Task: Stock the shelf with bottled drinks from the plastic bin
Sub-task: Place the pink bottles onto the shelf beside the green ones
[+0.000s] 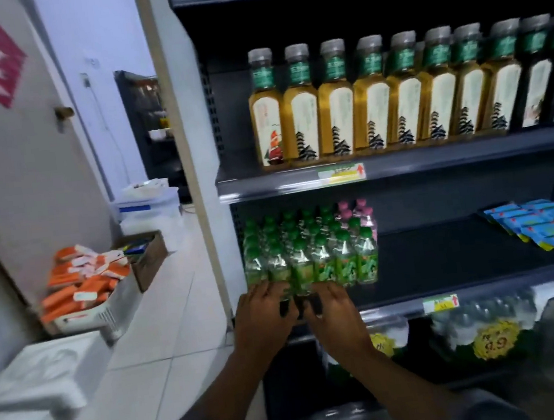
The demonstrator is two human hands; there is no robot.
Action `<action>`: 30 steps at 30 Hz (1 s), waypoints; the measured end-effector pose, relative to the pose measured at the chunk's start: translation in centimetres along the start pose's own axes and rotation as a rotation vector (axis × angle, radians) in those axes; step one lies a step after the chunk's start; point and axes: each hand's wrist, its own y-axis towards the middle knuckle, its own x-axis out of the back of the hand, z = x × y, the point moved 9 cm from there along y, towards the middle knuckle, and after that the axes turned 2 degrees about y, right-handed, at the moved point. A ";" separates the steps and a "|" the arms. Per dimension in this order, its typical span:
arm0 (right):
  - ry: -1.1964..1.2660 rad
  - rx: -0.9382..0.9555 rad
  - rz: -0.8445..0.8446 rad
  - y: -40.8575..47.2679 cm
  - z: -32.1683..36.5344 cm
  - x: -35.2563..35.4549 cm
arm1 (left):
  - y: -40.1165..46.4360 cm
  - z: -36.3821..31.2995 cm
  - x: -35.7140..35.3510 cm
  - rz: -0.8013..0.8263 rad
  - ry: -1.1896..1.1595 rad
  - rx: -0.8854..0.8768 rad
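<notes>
Seemingly both hands' fingers (279, 290) touch green bottles (300, 269).

This is a small shop. A dark retail shelving unit (400, 162) is carrying rows of identical amber bottled drinks (369, 97) and green-capped bottles (308, 258), all facing front. Price tags (342, 174) are sitting in the shelf-edge strips, and yellow starburst price stickers (496, 344) are showing below. Crates of orange packets (82, 288) are lying on the tiled floor (176, 306).
</notes>
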 end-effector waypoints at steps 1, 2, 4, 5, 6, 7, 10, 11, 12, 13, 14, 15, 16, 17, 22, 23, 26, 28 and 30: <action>0.000 0.015 0.016 -0.5 0.9 -1.4 | -1.1 1.5 0.4 0.002 0.000 0.031; -0.006 0.030 0.033 -1.0 1.7 -2.6 | -2.2 2.8 0.8 0.010 0.003 0.057; -0.010 0.043 0.071 -2.2 3.0 -5.3 | -4.6 5.7 1.2 0.017 -0.014 0.117; 0.006 0.040 0.085 -2.8 3.3 -6.3 | -5.7 7.0 1.1 0.026 -0.042 0.150; 0.023 0.038 0.112 -3.5 3.8 -7.7 | -7.1 8.6 1.0 0.040 -0.067 0.183; 0.037 0.046 0.139 -4.2 4.2 -9.2 | -8.4 9.9 0.8 0.053 -0.080 0.201; 0.066 0.029 0.268 -6.2 4.7 -14.1 | -12.1 13.8 -0.1 0.079 -0.086 0.293; 0.074 0.026 0.310 -6.9 4.6 -16.0 | -13.3 15.1 -0.7 0.090 -0.080 0.337; 0.081 0.020 0.350 -7.6 4.4 -17.6 | -14.4 16.2 -1.2 0.102 -0.067 0.371; 0.086 0.016 0.383 -8.4 4.1 -19.4 | -15.5 17.3 -1.8 0.118 -0.057 0.399; 0.084 0.003 0.415 -9.1 3.8 -20.9 | -16.6 18.2 -2.5 0.132 -0.047 0.422; 0.082 -0.009 0.445 -9.8 3.5 -22.1 | -17.5 19.0 -3.2 0.147 -0.044 0.446; 0.073 -0.020 0.477 -10.5 3.0 -23.6 | -18.6 19.9 -4.1 0.169 -0.046 0.472; 0.061 -0.023 0.501 -11.2 2.6 -24.9 | -19.5 20.6 -5.0 0.190 -0.047 0.492; -0.027 -0.051 0.614 -14.4 -0.5 -30.8 | -23.4 23.5 -9.3 0.281 -0.015 0.543; -0.044 -0.057 0.631 -15.0 -1.2 -31.8 | -24.1 24.1 -10.3 0.301 -0.017 0.552; -0.090 -0.088 0.668 -17.0 -3.6 -34.4 | -25.6 25.7 -13.1 0.350 -0.011 0.574; -0.134 -0.096 0.692 -18.2 -5.1 -35.8 | -26.4 26.6 -15.1 0.388 0.002 0.576; -0.201 -0.069 0.742 -19.5 -6.4 -37.5 | -27.6 27.3 -17.3 0.446 0.005 0.581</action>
